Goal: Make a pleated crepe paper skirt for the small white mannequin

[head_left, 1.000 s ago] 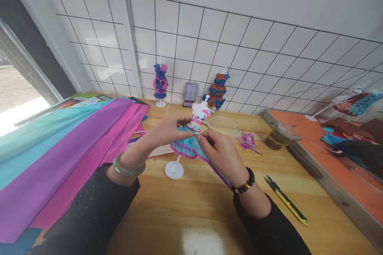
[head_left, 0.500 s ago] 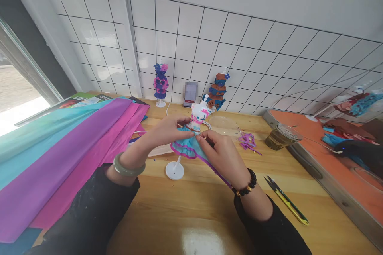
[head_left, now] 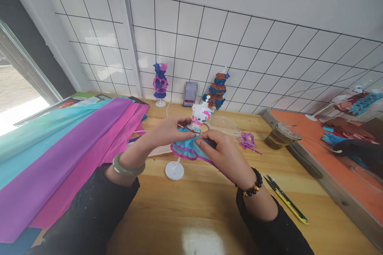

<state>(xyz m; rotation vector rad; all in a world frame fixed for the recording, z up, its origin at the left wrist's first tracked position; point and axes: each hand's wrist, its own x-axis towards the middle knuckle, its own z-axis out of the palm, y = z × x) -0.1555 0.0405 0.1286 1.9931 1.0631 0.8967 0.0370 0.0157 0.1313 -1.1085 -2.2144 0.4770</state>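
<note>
A small white dress form [head_left: 201,116], spotted pink and blue, stands in front of me on a round white base [head_left: 174,170]. Light-blue ruffled fabric [head_left: 184,149] with purple edging hangs from its waist like a skirt. My left hand [head_left: 169,133] is closed at the waist, its thumb pressing the top of the fabric and its other fingers behind the form. On the right side my right hand [head_left: 223,153] pinches the same fabric between thumb and forefinger, close to the left thumb. A length of that fabric trails under my right hand, partly hidden.
Tissue sheets [head_left: 74,155] lie at left. Yellow-handled snips [head_left: 287,199], purple scraps [head_left: 247,140] and a lidded cup [head_left: 283,136] are at right. Behind stand a phone [head_left: 190,94], a blue-pink dressed form [head_left: 160,81] and a brown-blue one [head_left: 218,91]. An orange surface [head_left: 311,143] borders the table.
My right wrist has shifted slightly right and the fabric is drawn a little under that hand. The form leans very slightly more to the right. My left hand keeps its place.
</note>
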